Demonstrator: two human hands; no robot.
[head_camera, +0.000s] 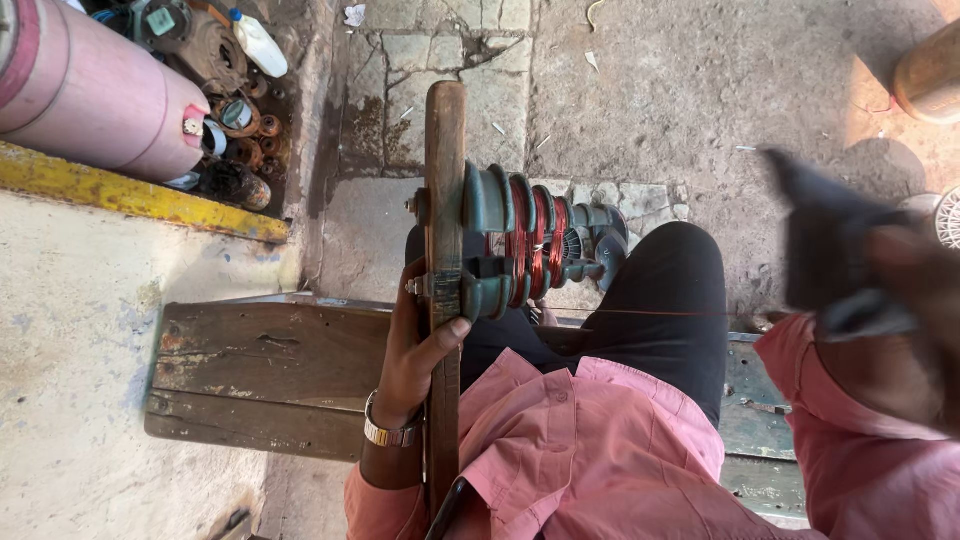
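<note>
In the head view, the left hand (415, 350) is wrapped around a long wooden bar (444, 220), thumb curled across its front and fingers behind, steadying it upright over the person's lap. Just beyond the thumb, fixed to the far side of the bar, sits a green stepped winding former (500, 245) whose grooves carry bands of copper-red wire (535, 245). Two or three grooves look filled with neat turns, while the step closest to the bar looks bare, so the winding seems partly done with more left to lay; how many turns are still wanted cannot be told. A thin strand of the same wire (650, 313) runs from the former across the dark trouser leg toward the right hand (900, 300), which is raised off to the side and badly blurred; it appears closed round a dark object (825, 240), but what that is, and how tight the grip, I cannot tell. Below the left wrist, with its metal watch (388, 433), lies a worn wooden bench (270, 370). Well beyond the hand, a pink cylinder (90, 95) rests beside scattered metal parts (230, 110) on the cracked concrete floor (640, 90).
</note>
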